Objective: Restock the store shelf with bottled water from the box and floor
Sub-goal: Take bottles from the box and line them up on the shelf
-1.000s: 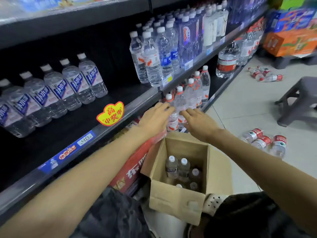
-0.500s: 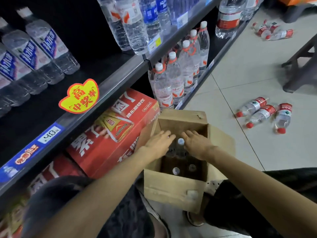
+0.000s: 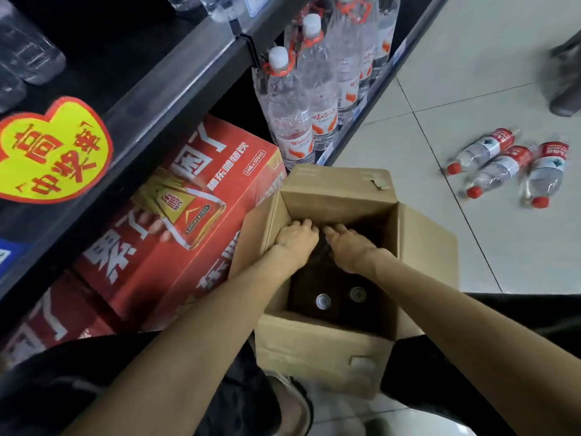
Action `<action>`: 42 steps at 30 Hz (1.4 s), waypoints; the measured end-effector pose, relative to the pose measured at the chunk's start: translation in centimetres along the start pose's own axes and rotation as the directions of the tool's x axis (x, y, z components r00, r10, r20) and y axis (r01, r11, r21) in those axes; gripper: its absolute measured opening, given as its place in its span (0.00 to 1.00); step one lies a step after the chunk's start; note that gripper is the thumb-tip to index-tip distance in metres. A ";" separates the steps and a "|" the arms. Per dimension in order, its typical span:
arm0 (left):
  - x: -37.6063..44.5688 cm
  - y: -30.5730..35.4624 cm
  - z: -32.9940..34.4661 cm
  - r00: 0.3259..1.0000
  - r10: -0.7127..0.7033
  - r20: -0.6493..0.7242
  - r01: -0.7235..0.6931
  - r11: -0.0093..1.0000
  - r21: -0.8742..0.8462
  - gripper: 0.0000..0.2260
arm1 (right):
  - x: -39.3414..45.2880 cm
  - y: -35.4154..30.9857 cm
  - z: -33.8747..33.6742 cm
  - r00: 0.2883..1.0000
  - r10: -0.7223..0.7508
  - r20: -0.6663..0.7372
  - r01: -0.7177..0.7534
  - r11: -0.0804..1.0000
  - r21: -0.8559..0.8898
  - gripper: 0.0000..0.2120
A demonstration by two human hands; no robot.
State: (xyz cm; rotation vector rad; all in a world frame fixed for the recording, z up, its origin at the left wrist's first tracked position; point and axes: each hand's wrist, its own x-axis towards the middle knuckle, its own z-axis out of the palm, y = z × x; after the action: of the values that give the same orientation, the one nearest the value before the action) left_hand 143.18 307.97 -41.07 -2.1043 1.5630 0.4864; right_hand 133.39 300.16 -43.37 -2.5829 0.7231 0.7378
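An open cardboard box [image 3: 323, 344] stands on the floor between my knees. My left hand [image 3: 295, 240] and my right hand [image 3: 352, 247] reach side by side into its far half, fingers pointing down into the dark, so what they touch is hidden. Two bottle caps [image 3: 323, 301] show in the box's near half. Tall water bottles with red neck rings [image 3: 292, 121] stand on the bottom shelf just beyond the box. Three red-capped bottles [image 3: 500, 168] lie on the floor tiles at right.
Red drink cartons [image 3: 188, 221] fill the bottom shelf left of the box, touching its left flap. The black shelf edge [image 3: 176, 99] with a yellow heart tag [image 3: 53, 149] overhangs them. A dark stool leg [image 3: 566, 89] stands at far right.
My hands came down from the bottles on the bottom shelf and went into the box, deeper now than half a second ago. My view has tilted down towards the box.
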 end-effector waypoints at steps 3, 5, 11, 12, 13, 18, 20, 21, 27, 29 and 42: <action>0.6 0.1 -0.2 1.000 -0.015 -0.008 0.015 0.999 -0.040 0.28 | 0.4 -0.5 0.1 0.999 0.041 0.028 -0.042 0.999 0.014 0.30; 0.8 0.0 -0.2 1.000 -0.012 -0.025 0.011 0.999 -0.039 0.30 | 0.4 -0.8 0.0 0.997 0.064 0.043 -0.064 0.998 0.009 0.33; 0.6 0.0 -0.6 0.999 -0.034 -0.021 0.032 0.996 -0.081 0.28 | -0.4 -1.0 -0.2 0.995 0.089 -0.044 -0.088 0.996 0.028 0.34; 0.5 0.1 -0.6 0.999 -0.039 -0.017 0.038 0.996 -0.081 0.27 | -0.5 -1.0 -0.3 0.994 0.091 -0.055 -0.089 0.995 0.045 0.31; 0.3 0.2 -0.6 0.999 -0.046 -0.011 0.045 0.996 -0.077 0.27 | -0.6 -1.0 -0.4 0.994 0.090 -0.067 -0.086 0.994 0.063 0.29; -1.0 0.8 -0.6 0.998 -0.065 -0.004 0.064 0.996 -0.065 0.28 | -1.1 -1.4 -0.6 0.991 0.112 -0.077 -0.104 0.990 0.099 0.25; -1.5 0.8 -0.8 0.998 -0.068 -0.002 0.068 0.995 -0.068 0.28 | -1.3 -1.8 -0.4 0.991 0.111 -0.073 -0.105 0.991 0.082 0.26; -1.8 0.7 -1.0 0.998 -0.070 -0.005 0.069 0.995 -0.071 0.27 | -1.5 -2.0 -0.3 0.991 0.109 -0.074 -0.104 0.992 0.077 0.26; -4.1 0.4 -2.0 0.997 -0.055 -0.051 0.050 0.995 -0.088 0.23 | -2.8 -2.9 -0.6 0.990 0.097 -0.106 -0.089 0.993 0.080 0.26; -4.9 0.2 -2.7 0.997 -0.054 -0.057 0.048 0.994 -0.101 0.22 | -3.5 -3.2 -1.2 0.989 0.094 -0.115 -0.086 0.994 0.069 0.27; -10.4 -0.9 -7.2 0.982 -0.036 -0.184 0.013 0.992 -0.123 0.19 | -8.9 -3.2 -5.5 0.982 0.009 -0.189 -0.007 1.000 0.009 0.17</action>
State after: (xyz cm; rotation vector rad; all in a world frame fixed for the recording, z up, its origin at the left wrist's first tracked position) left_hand 141.04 312.32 -29.40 -2.3166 1.6441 0.3951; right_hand 130.83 303.51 -33.29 -2.6692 0.7909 0.4944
